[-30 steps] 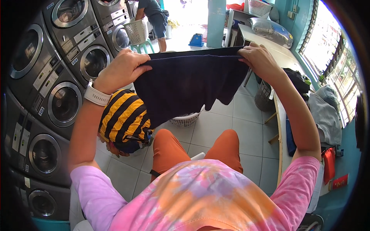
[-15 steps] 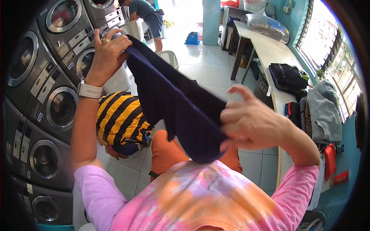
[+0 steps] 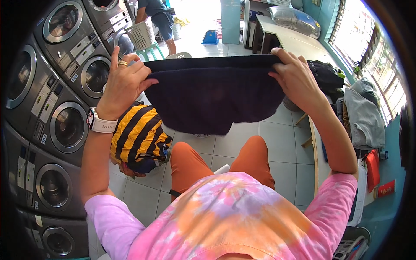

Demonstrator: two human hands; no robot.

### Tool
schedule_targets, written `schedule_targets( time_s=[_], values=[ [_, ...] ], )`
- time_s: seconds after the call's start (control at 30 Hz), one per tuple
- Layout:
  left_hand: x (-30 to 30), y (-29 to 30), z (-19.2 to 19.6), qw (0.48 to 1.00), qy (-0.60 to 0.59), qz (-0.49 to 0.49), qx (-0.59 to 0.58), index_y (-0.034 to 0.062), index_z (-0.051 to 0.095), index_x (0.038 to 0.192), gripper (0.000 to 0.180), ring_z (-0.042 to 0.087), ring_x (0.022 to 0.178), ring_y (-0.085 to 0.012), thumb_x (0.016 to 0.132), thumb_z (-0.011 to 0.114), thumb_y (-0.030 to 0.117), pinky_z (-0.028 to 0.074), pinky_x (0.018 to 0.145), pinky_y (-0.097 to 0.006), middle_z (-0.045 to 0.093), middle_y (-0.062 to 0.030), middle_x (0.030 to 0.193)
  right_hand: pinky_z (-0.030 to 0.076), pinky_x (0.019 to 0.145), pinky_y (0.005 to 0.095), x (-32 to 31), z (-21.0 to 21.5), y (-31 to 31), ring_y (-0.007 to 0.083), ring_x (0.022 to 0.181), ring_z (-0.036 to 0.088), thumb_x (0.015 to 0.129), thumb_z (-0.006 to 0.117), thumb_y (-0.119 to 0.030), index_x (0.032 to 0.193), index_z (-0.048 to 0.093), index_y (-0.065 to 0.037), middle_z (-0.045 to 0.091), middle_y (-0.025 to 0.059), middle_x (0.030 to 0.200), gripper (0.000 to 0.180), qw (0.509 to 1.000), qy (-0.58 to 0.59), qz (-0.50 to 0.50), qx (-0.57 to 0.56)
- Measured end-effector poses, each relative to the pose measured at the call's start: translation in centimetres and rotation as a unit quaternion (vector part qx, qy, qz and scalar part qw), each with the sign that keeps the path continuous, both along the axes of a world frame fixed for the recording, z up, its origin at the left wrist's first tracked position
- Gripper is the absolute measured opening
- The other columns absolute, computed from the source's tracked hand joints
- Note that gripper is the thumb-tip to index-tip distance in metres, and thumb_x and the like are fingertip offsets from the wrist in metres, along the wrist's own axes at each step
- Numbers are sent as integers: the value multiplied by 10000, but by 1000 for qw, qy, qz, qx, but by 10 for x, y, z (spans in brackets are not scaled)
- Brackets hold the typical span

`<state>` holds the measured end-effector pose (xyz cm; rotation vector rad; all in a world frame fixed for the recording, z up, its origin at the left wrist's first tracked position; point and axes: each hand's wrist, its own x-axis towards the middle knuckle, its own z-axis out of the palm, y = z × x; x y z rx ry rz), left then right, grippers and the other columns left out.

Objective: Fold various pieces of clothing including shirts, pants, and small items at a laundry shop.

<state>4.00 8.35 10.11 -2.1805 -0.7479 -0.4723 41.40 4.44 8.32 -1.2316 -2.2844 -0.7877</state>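
Note:
Dark navy shorts hang stretched out in front of me, waistband along the top and a small notch in the lower edge. My left hand pinches one end of the waistband between thumb and fingers, the index finger pointing up. At the opposite end, my right hand grips the other corner. Below and behind the shorts, left of my knees, a yellow and black striped cloth lies heaped over other clothes.
Stacked grey front-loading machines line the left side. A long pale table runs along the right, with a black bag and folded clothes on it. At the back, a person bends by a white basket.
My right hand has moved up and to the right onto the waistband's corner. The shorts have gone from a slanted, bunched drape to level and spread wide.

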Motion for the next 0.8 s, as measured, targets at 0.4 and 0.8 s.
schedule_targets(
  time_s=[0.4, 0.8],
  values=[
    [12, -35, -14, 894, -316, -155, -278, 20, 466, 760, 309, 552, 773, -211, 668, 751, 101, 431, 733, -285, 536, -93, 831, 403, 811, 267, 26, 20, -24, 167, 893, 537, 667, 694, -70, 815, 665, -12, 591, 45, 864, 162, 920, 347, 87, -157],
    [48, 65, -116, 605, -583, -202, -503, 63, 558, 941, 92, 475, 791, -52, 851, 539, 63, 385, 744, -190, 539, 14, 866, 497, 700, 235, -6, -73, 49, 103, 778, 600, 798, 582, -45, 932, 629, -5, 620, 55, 874, 147, 576, 655, 175, -456]
  ],
)
